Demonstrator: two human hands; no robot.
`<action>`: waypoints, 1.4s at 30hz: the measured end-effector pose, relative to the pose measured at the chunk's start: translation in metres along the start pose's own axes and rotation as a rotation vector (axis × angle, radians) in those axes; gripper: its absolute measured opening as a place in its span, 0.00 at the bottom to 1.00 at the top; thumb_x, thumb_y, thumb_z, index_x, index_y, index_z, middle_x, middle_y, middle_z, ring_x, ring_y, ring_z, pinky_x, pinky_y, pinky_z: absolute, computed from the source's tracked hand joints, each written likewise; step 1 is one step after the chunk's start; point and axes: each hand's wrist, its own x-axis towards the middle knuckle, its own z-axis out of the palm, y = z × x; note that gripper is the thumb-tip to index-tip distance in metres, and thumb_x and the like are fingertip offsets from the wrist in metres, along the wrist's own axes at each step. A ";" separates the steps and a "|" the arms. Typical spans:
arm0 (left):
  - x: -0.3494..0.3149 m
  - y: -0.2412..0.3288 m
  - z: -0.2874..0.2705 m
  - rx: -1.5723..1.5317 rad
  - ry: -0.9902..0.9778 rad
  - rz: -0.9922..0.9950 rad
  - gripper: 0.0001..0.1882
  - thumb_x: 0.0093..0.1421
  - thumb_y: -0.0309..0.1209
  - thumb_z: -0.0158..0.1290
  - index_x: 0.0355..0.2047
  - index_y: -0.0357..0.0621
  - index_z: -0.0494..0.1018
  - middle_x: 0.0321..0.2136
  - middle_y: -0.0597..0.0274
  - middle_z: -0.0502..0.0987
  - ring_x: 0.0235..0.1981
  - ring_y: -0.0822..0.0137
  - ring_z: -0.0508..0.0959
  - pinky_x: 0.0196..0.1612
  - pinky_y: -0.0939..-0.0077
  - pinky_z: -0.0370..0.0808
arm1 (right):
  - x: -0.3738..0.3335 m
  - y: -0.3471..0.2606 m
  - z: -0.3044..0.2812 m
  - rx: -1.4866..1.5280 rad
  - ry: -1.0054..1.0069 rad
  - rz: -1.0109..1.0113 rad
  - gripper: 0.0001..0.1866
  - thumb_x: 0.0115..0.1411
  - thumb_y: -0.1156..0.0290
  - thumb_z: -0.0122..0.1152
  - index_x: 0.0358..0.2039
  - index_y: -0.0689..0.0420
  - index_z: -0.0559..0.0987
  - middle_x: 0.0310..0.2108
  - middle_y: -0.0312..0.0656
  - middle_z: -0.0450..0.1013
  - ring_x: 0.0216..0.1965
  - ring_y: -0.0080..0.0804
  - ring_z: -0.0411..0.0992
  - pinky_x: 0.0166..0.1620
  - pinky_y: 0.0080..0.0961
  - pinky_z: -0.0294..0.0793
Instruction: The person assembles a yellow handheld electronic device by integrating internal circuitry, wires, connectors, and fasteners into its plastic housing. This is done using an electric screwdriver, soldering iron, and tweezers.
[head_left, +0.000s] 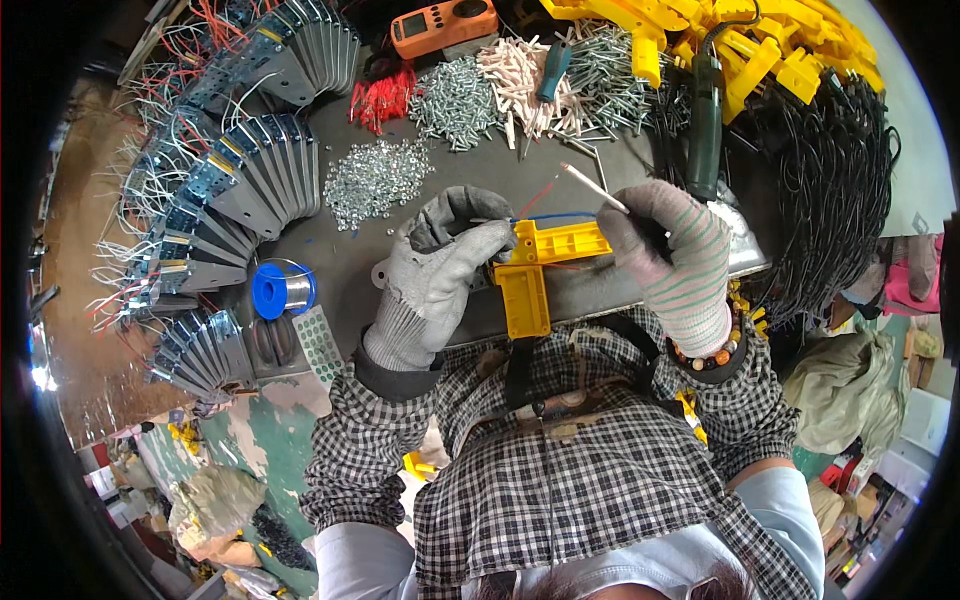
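My left hand (440,265), in a grey glove, is closed in a pinch at the upper left corner of a yellow plastic housing (525,300). A blue wire (560,215) runs along the housing's top edge, and a thin red wire (540,196) sticks up beside it. Between the thumb and fingers of my right hand (675,250), in a pale striped glove, is a thin white tube (592,187). Its free end is dark-tipped and points up and left, above the housing and apart from it. The fingers partly hide what my left hand grips.
Metal plates with wired boards (255,180) fan out at left, near a blue solder spool (270,292). Farther back lie nuts (378,183), screws (455,100), white tubes (520,75) and an orange meter (420,32). A dark cylindrical tool (705,130) and black cables (830,180) stand at right.
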 end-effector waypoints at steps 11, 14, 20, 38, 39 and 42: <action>0.003 0.003 0.031 0.264 0.083 -0.039 0.18 0.57 0.22 0.61 0.47 0.35 0.71 0.39 0.60 0.77 0.40 0.74 0.78 0.45 0.80 0.76 | -0.006 0.015 0.020 -0.163 -0.162 -0.222 0.09 0.55 0.69 0.66 0.34 0.59 0.80 0.26 0.46 0.77 0.26 0.46 0.76 0.31 0.32 0.75; 0.004 0.002 0.031 0.281 0.130 0.058 0.21 0.57 0.22 0.60 0.50 0.35 0.68 0.41 0.60 0.75 0.42 0.74 0.77 0.47 0.80 0.76 | -0.008 0.016 0.017 -0.085 -0.092 -0.087 0.10 0.55 0.68 0.66 0.35 0.60 0.81 0.27 0.47 0.77 0.28 0.46 0.77 0.31 0.32 0.76; -0.003 -0.002 0.029 0.481 0.042 0.075 0.13 0.60 0.24 0.58 0.45 0.35 0.71 0.37 0.64 0.77 0.39 0.75 0.77 0.46 0.78 0.75 | -0.007 0.013 0.018 -0.110 -0.170 -0.158 0.12 0.55 0.67 0.66 0.36 0.60 0.80 0.27 0.48 0.77 0.28 0.47 0.77 0.30 0.32 0.75; -0.025 -0.053 0.060 0.296 0.076 -0.146 0.09 0.62 0.24 0.55 0.42 0.34 0.75 0.34 0.65 0.79 0.35 0.76 0.78 0.42 0.80 0.76 | -0.011 0.007 0.000 -0.067 -0.191 -0.259 0.07 0.56 0.73 0.62 0.35 0.61 0.78 0.29 0.51 0.74 0.32 0.49 0.75 0.34 0.34 0.74; -0.025 -0.051 0.054 0.163 -0.078 -0.253 0.09 0.64 0.25 0.52 0.44 0.35 0.73 0.36 0.64 0.78 0.39 0.75 0.77 0.44 0.79 0.75 | -0.014 0.008 0.005 -0.032 -0.271 -0.157 0.08 0.57 0.73 0.62 0.36 0.60 0.77 0.28 0.50 0.74 0.31 0.50 0.74 0.34 0.36 0.74; -0.031 -0.010 0.040 0.467 0.083 -0.342 0.09 0.64 0.27 0.52 0.44 0.36 0.73 0.40 0.61 0.77 0.42 0.72 0.77 0.47 0.77 0.74 | -0.022 0.008 0.003 -0.062 -0.283 0.000 0.08 0.56 0.75 0.60 0.37 0.59 0.77 0.28 0.50 0.75 0.30 0.51 0.74 0.34 0.38 0.73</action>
